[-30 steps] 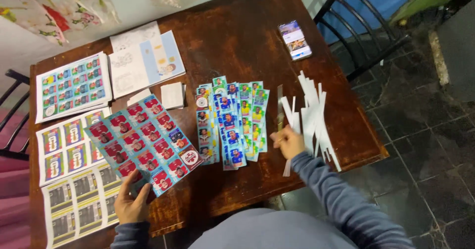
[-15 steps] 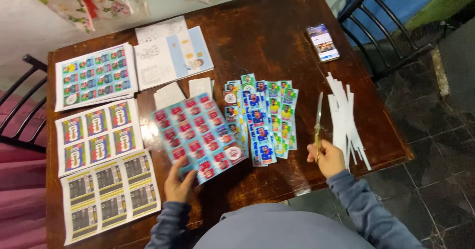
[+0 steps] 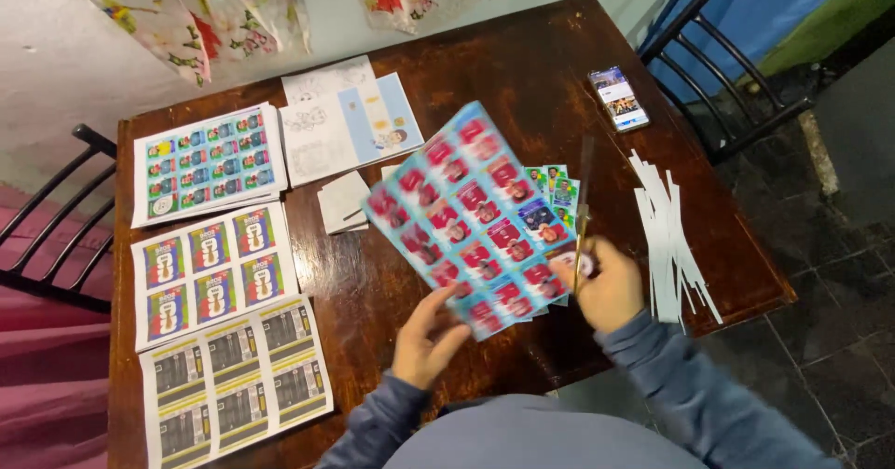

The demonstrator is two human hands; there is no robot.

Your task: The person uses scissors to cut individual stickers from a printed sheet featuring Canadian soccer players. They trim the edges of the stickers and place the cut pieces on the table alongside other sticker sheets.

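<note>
My left hand [image 3: 424,338] grips the lower edge of a printed sheet [image 3: 466,217] of red and blue picture cards, lifted and tilted over the wooden table [image 3: 494,59]. At the sheet's right edge, my right hand [image 3: 606,287] holds a pair of scissors [image 3: 584,199], blades pointing away from me. Cut strips of green and blue cards [image 3: 557,182] lie on the table, mostly hidden behind the sheet.
A heap of thin white paper offcuts [image 3: 667,236] lies at the right edge. A phone [image 3: 618,98] sits at the far right. Three uncut sheets [image 3: 207,161] [image 3: 213,268] [image 3: 233,385] line the left side, with white and blue pages [image 3: 345,124] beyond. Black chairs [image 3: 718,49] [image 3: 47,217] flank the table.
The red and blue sheet has been lifted off the table and swung right, over the cut strips. My right hand has brought the scissors to its right edge.
</note>
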